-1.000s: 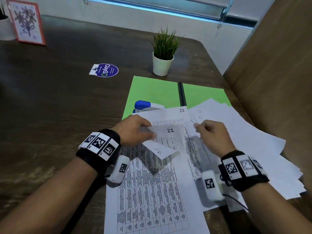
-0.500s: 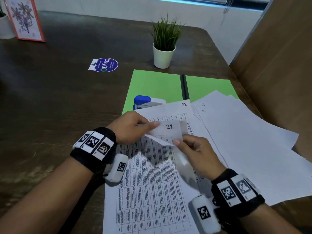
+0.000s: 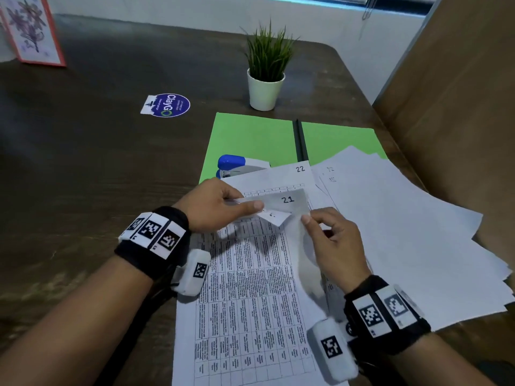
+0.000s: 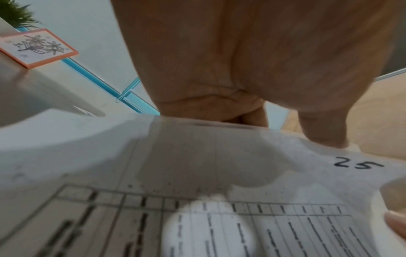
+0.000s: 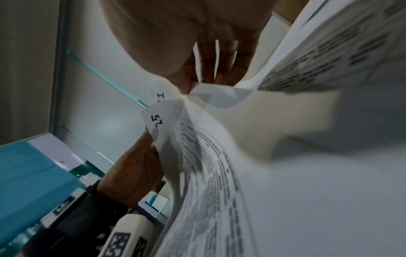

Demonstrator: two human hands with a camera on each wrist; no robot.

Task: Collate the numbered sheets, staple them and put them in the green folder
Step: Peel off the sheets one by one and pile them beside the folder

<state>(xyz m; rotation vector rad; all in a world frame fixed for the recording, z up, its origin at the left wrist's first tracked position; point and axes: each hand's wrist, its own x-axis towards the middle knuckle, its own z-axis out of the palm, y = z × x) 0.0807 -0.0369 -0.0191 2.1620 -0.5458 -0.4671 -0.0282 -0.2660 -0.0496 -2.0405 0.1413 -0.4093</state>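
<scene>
Printed table sheets (image 3: pixel 250 302) lie in front of me, with sheet 22 (image 3: pixel 299 169) showing at the far end. My left hand (image 3: pixel 250 205) pinches the lifted top edge of sheet 21 (image 3: pixel 287 200) together with a curled corner beneath it. My right hand (image 3: pixel 306 220) pinches the right edge of the same lifted sheets. In the wrist views a sheet marked 25 (image 5: pixel 158 120) (image 4: pixel 358 165) lies under sheet 21 (image 5: pixel 161 95). The green folder (image 3: pixel 250 135) lies open beyond the sheets. A blue stapler (image 3: pixel 231 162) rests on its left half, partly hidden by paper.
A loose pile of white sheets (image 3: pixel 404 232) fans out on the right and covers part of the folder. A potted plant (image 3: pixel 264 79) stands behind the folder, a round sticker (image 3: pixel 167 105) lies on the dark table (image 3: pixel 83 176), and a framed picture (image 3: pixel 30 32) stands far left. A brown wall (image 3: pixel 459 107) is close on the right.
My right hand left the pile on the right, came to the lifted sheets and now pinches their right edge. My left hand kept its pinch on the top edge.
</scene>
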